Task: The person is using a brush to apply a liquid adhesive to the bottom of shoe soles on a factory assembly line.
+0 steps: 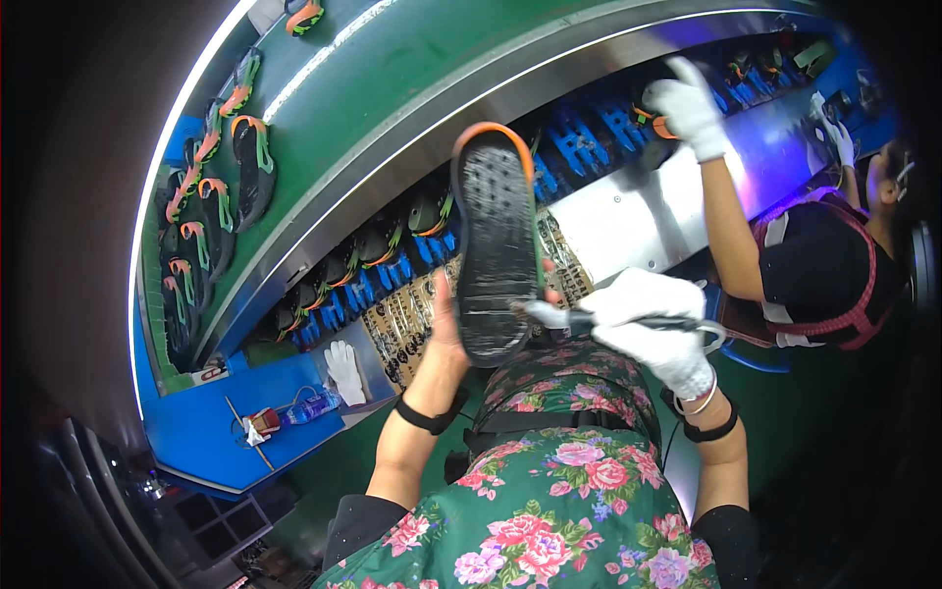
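Observation:
My bare left hand (448, 319) grips a black shoe sole (494, 245) with an orange rim at its far end. The thumb lies along the left edge and fingertips show at the right edge. The sole's hollow inner side faces up, with a dotted pattern at the far end and wet-looking streaks over the near half. In a white glove, my right hand (655, 324) is closed around the dark handle of a brush (549, 314). Its pale tip touches, or nearly touches, the sole's lower right edge.
Beyond my hands runs a rack of blue holders (579, 147), beside a green conveyor (392, 74) with several soles (255, 167). At left, a blue table (206, 432) bears a white glove (343, 371) and a bottle (312, 406). A co-worker's gloved hand (689, 113) reaches in at right.

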`<action>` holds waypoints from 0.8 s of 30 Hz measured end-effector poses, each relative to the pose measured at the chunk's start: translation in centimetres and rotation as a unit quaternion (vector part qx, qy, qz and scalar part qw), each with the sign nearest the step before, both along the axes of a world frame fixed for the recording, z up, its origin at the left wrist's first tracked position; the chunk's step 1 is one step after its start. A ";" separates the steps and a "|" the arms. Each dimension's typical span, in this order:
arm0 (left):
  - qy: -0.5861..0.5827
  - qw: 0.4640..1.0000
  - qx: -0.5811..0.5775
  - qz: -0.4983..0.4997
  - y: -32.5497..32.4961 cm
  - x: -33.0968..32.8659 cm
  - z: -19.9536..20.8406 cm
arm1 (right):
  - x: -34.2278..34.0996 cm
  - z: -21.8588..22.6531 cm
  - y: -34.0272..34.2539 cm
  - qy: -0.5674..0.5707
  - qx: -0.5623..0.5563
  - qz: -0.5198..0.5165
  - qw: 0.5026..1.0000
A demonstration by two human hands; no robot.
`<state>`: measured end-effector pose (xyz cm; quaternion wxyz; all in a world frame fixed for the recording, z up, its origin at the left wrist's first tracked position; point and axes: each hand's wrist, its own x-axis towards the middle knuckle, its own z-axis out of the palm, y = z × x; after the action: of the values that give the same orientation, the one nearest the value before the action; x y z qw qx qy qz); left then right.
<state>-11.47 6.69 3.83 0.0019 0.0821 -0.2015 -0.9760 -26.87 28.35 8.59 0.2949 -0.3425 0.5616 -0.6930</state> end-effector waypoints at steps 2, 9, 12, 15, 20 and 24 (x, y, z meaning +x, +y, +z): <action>0.043 0.990 -0.129 0.023 -2.8 0.3 2.3 | -0.6 -0.5 1.3 -0.060 -0.008 -0.074 0.995; 0.210 0.967 0.066 0.131 -15.6 -3.7 8.4 | 0.6 -4.4 0.2 -0.218 0.028 -0.098 0.971; 0.085 0.936 0.184 0.287 -19.1 -5.0 8.6 | 1.4 -5.9 -0.6 -0.195 0.034 -0.088 0.976; 0.106 0.916 0.279 0.269 -22.4 -5.2 8.1 | 1.9 -6.5 -0.9 -0.198 0.071 -0.067 0.975; 0.144 0.878 0.270 0.368 -20.9 -7.1 7.3 | 2.3 -7.7 -0.7 -0.196 0.094 -0.074 0.973; 0.158 0.895 0.291 0.300 -14.4 -8.1 8.8 | 1.6 -7.4 1.0 -0.252 0.100 -0.075 0.960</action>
<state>-19.58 -7.71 12.61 0.3023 -0.0195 0.1287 -0.9443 -25.30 29.30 1.14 0.4066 -0.0828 0.5595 -0.7175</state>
